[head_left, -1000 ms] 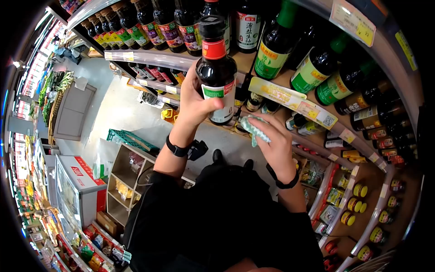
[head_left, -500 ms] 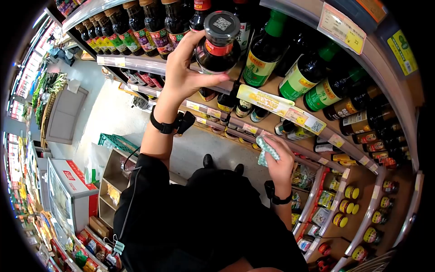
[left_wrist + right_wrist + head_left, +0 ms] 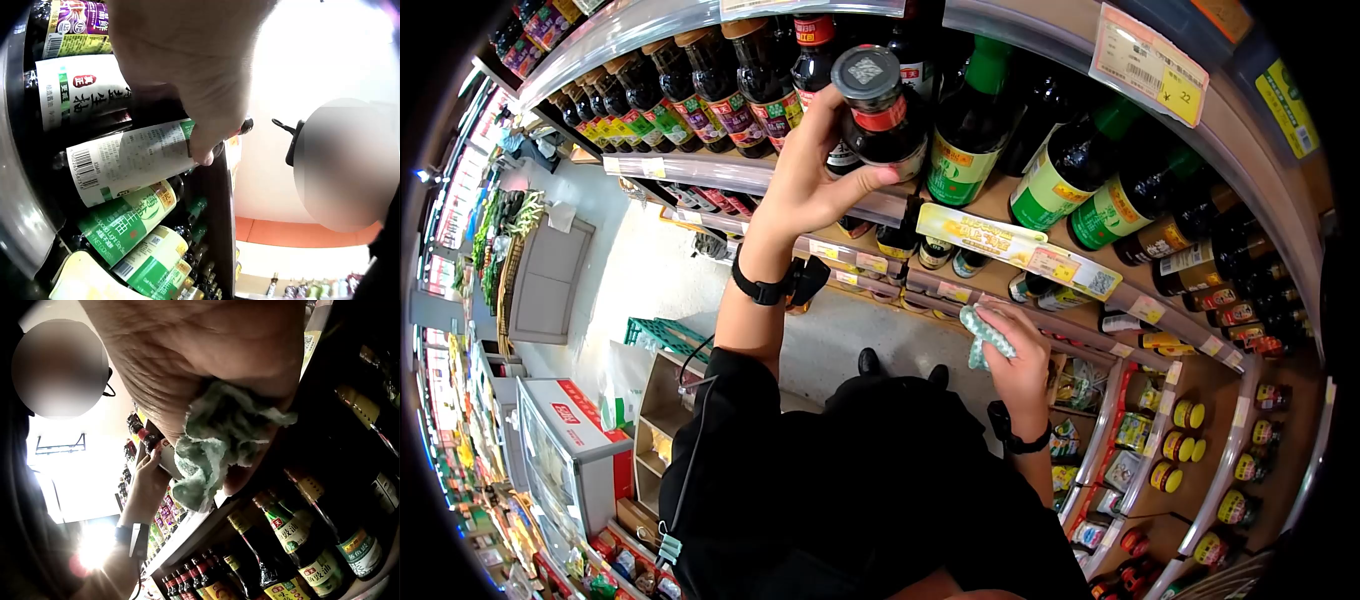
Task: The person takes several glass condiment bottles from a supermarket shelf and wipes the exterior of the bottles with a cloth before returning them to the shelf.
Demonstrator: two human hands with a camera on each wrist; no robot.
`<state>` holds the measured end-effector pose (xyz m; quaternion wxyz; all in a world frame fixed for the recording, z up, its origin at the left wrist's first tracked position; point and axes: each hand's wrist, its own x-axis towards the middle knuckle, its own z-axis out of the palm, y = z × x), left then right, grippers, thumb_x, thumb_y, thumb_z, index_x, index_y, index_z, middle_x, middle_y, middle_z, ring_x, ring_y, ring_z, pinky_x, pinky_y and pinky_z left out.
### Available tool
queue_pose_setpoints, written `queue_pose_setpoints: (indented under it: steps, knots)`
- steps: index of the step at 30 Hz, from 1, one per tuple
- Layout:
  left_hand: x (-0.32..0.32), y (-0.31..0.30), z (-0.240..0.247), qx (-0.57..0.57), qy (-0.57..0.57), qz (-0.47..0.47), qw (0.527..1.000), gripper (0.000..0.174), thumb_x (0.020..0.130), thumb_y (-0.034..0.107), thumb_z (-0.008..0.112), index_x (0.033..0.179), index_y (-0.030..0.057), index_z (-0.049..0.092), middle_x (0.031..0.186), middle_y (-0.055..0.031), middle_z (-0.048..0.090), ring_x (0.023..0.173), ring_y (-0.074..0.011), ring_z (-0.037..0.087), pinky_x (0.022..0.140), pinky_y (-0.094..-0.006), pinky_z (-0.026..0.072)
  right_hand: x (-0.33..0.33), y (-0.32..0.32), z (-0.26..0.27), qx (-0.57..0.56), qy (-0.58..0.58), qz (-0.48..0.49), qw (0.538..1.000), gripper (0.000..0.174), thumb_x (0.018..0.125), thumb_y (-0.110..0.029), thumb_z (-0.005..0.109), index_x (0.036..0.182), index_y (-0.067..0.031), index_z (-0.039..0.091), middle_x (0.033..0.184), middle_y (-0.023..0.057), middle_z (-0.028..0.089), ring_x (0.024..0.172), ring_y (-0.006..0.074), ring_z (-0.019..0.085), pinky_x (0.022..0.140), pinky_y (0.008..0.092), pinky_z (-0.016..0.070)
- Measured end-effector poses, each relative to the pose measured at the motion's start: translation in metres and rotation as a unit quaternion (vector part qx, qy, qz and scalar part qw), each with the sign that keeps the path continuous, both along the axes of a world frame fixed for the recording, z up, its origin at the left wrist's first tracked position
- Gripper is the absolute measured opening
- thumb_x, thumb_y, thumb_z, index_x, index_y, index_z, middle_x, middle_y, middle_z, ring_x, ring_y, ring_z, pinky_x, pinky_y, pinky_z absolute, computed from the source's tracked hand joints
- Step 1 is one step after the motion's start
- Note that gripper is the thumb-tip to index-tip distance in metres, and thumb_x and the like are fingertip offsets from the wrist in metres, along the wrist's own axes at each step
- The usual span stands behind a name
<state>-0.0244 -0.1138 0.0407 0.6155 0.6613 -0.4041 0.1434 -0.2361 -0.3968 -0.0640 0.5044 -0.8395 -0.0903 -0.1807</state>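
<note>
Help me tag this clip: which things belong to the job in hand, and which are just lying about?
In hand: dark bottle, gripped by left hand; green cloth, gripped by right hand.
Lying about: green-label bottles, price tag, yellow-lidded jars.

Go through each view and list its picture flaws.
Head view: fisheye bends the shelves into arcs, corners black. Left wrist: white glare behind the left hand, held bottle sharp. Right wrist: right hand and cloth loom close, slightly soft; lens flare lower left.
</note>
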Motion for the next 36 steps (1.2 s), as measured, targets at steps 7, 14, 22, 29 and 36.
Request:
queue_pose_setpoints:
  steps: [7,14,22,29,36]
  knots:
    - [-0.004,-0.013,0.000,0.057,-0.065,0.076,0.993,0.087,0.092,0.019,0.092,0.159,-0.0051,0.043,0.148,-0.0240,0.064,0.137,-0.0327,0.064,0.119,-0.0413,0.0468,0.009,0.004,-0.003,0.007,-0.004,0.017,1.000,0.045,0.082,0.012,0.072,0.124,0.0002,0.080,0.124,0.0172,0.078,0.107,0.0324,0.078,0.094,0.0370,0.0602]
    - [-0.011,-0.026,0.007,0.093,-0.133,0.161,0.974,0.081,0.096,0.014,0.085,0.161,-0.0065,0.041,0.150,-0.0291,0.057,0.135,-0.0449,0.060,0.117,-0.0474,0.0464,0.011,0.008,0.006,0.025,0.037,0.027,0.999,0.045,0.080,0.013,0.069,0.123,0.0031,0.079,0.126,0.0180,0.078,0.119,0.0328,0.076,0.104,0.0391,0.0569]
    - [-0.021,-0.037,0.022,0.145,-0.242,0.277,0.918,0.080,0.098,0.006,0.080,0.162,-0.0094,0.035,0.150,-0.0329,0.053,0.133,-0.0502,0.058,0.111,-0.0488,0.0511,0.018,0.010,0.008,-0.003,-0.022,0.065,0.998,0.046,0.081,0.012,0.073,0.125,-0.0021,0.080,0.127,0.0148,0.078,0.110,0.0329,0.078,0.094,0.0382,0.0617]
    - [-0.020,-0.045,0.016,0.144,-0.260,0.317,0.901,0.084,0.101,0.005,0.078,0.169,-0.0064,0.030,0.157,-0.0312,0.051,0.138,-0.0476,0.058,0.118,-0.0511,0.0466,0.017,0.009,0.010,0.004,-0.013,0.090,0.996,0.047,0.081,0.012,0.074,0.125,-0.0023,0.079,0.129,0.0149,0.078,0.113,0.0332,0.077,0.096,0.0392,0.0615]
    - [-0.026,-0.052,0.029,0.238,-0.319,0.390,0.831,0.074,0.094,0.002,0.080,0.163,0.0095,0.053,0.150,-0.0300,0.056,0.128,-0.0473,0.062,0.105,-0.0497,0.0542,0.013,0.005,0.010,0.007,-0.014,0.108,0.994,0.045,0.083,0.010,0.074,0.126,-0.0025,0.079,0.129,0.0149,0.077,0.115,0.0336,0.077,0.097,0.0391,0.0610]
